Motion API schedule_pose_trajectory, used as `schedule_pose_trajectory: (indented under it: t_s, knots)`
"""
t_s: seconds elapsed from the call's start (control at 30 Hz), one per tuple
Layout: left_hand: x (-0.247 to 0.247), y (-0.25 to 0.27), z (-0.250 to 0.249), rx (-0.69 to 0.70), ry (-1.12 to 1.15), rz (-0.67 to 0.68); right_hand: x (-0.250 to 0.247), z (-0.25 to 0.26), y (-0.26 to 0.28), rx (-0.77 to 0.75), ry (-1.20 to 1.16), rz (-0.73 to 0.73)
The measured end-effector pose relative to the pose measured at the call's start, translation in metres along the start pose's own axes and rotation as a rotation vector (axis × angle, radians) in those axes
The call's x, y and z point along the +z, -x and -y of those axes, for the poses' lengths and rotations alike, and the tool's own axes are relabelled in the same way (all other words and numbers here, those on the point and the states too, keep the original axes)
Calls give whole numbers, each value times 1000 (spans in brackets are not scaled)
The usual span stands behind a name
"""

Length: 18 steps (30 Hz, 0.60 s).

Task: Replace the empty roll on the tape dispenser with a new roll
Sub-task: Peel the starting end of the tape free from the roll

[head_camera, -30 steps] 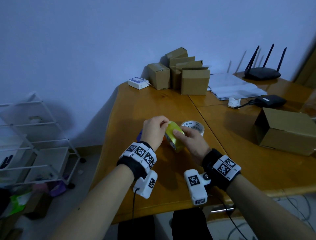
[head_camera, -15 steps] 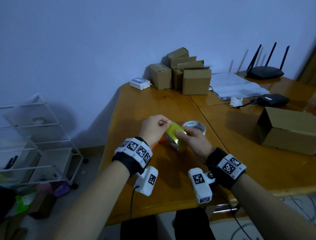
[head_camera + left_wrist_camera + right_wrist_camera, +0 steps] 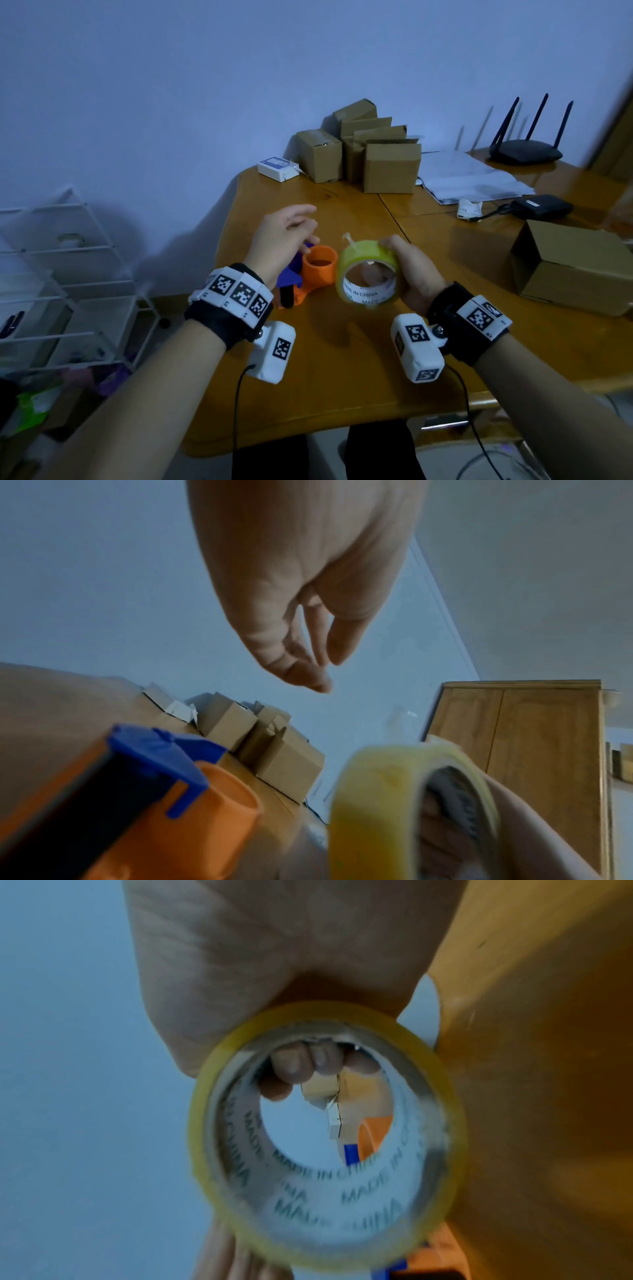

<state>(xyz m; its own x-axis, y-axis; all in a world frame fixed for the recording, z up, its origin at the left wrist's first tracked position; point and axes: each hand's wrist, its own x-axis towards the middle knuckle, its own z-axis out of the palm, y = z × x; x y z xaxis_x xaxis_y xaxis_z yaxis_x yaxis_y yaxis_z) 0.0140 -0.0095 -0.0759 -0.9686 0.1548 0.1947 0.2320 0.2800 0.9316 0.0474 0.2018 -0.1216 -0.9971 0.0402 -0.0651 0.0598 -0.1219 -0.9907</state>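
Wooden and amber-toned, the table point(image 3: 342, 394) carries everything here, with a cluster of cardboard boxes point(image 3: 390, 164) toward its far edge at about twelve o'clock from the hands. The orange tape dispenser point(image 3: 317, 270), with blue parts on its left side, stands on the table near the middle, its round hub open at the top and bare of any roll. Just beside it at three o'clock is the new yellow tape roll point(image 3: 368, 275), held on edge above the table by the right hand point(image 3: 416, 274), whose fingers curl over the roll's top and into its core, thumb side toward the camera. The left hand point(image 3: 281, 240) hovers at eleven o'clock of the dispenser, fingers loosely spread, holding nothing.
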Motion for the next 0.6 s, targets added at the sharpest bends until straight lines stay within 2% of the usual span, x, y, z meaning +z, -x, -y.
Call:
schedule_pose_trajectory:
  t_s: [0.03,0.1,0.2,0.27,0.33,0.43,0.5,0.6]
  knots:
    - [-4,1,-1,22,-60,20,-3,-1,2,13,-21,19]
    - [-5,6,0,11,-130,144,-8,-2,5,35,-80,87]
    - [0,12,10,-122,-123,433,-8,-2,6,37,-90,159]
    - [6,14,13,-224,-29,554,-4,2,5,29,-95,166]
    - [9,16,12,-245,93,572,0,6,4,38,-112,156]
    - [12,20,1,-195,211,542,4,13,2,-8,-56,123]
    - [13,22,-2,-168,210,492,8,20,2,-105,112,63]
    - [12,23,-2,-153,92,392,9,28,6,-209,373,-27]
